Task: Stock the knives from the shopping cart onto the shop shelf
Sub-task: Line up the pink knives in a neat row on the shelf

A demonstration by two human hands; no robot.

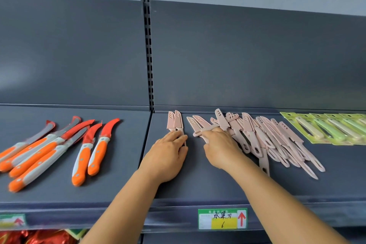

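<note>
A: Knives first: where do they lie from our hands?

B: Just right of our right hand (219,145), the pink knife heap (273,140) on the shelf (198,188), long axes running front to back, sheathed tips at the back panel. Our right hand is nearer and pinches one pink knife (200,132) lying crosswise.

A: And our left?

B: Left hand (170,150) lies flat, fingers straight, on the two aligned pink knives (175,122).

A: Counts?

B: Two aligned, two more loose beside them; the heap overlaps too much to count. We see six orange knives (49,148) at left, green carded peelers (326,128) at right
</note>
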